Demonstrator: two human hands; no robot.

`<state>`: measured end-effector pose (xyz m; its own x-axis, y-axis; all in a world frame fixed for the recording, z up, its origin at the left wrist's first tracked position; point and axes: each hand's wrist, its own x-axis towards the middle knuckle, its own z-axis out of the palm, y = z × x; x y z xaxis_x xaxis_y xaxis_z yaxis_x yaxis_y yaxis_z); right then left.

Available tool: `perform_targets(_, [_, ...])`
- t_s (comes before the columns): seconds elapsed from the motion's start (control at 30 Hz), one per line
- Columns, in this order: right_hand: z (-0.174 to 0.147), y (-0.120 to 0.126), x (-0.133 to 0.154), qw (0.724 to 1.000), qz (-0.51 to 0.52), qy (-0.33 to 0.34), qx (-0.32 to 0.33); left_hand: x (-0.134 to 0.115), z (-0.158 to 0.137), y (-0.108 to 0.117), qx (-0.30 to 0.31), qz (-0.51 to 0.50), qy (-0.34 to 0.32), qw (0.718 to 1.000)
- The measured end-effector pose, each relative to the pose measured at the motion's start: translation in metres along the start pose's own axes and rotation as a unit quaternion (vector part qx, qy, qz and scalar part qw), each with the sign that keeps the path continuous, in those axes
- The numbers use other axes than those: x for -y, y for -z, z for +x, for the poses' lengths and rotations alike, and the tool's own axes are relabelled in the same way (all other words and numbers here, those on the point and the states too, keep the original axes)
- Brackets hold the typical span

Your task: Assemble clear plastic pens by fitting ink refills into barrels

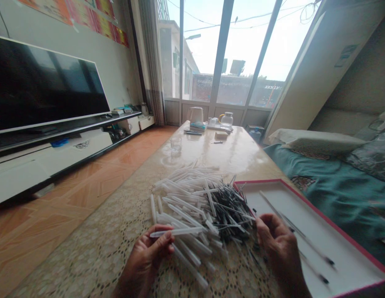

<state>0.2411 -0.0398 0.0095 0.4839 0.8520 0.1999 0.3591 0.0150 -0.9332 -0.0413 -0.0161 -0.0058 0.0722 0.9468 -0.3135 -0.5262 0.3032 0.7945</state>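
Observation:
My left hand (152, 248) pinches a translucent white plastic tube (180, 231) between thumb and fingers, its tapered end pointing left. Closed in a pinch, my right hand (276, 240) holds a thin pale stick (244, 213) that points left over the dark pile; the gripped end is hidden by the fingers. Between the hands lies a loose heap of similar white tubes (186, 198). Right against it is a tangle of thin sticks with black ends (229, 211). A white tray with a pink rim (316, 211) sits at the right, holding several long thin sticks with black tips (323, 278).
The long table (118, 231) has a patterned cover. Farther along it stand a drinking glass (176, 145), a glass jug (226, 120), and a small box (221, 135). A sofa with a teal cover (332, 182) borders the right; a TV cabinet (80, 149) is left.

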Motion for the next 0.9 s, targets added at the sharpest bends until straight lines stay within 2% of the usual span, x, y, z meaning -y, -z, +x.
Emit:
perform_targets(0.1, [0.007,-0.003,-0.007,0.999,-0.016,-0.001,-0.042,0.003,0.001,-0.001,0.018,0.052,0.006,0.998])
perform_targets(0.27, [0.014,-0.002,-0.010,0.998,-0.058,-0.010,-0.033,0.005,0.003,-0.002,0.031,0.103,-0.027,0.994])
perform_targets(0.47, [0.025,0.021,-0.012,0.990,-0.090,0.013,-0.104,0.003,0.000,-0.004,0.035,0.121,-0.061,0.990])
perform_targets(0.6, [0.045,0.040,-0.018,0.979,-0.174,0.031,-0.103,0.002,-0.003,-0.004,0.031,0.116,-0.095,0.988])
perform_targets(0.73, [0.076,0.052,-0.027,0.951,-0.299,0.038,-0.063,0.003,-0.001,-0.001,0.030,0.122,-0.093,0.988])
perform_targets(0.9, [0.102,0.048,-0.041,0.886,-0.457,0.048,-0.066,0.004,0.000,-0.001,0.033,0.118,-0.092,0.988])
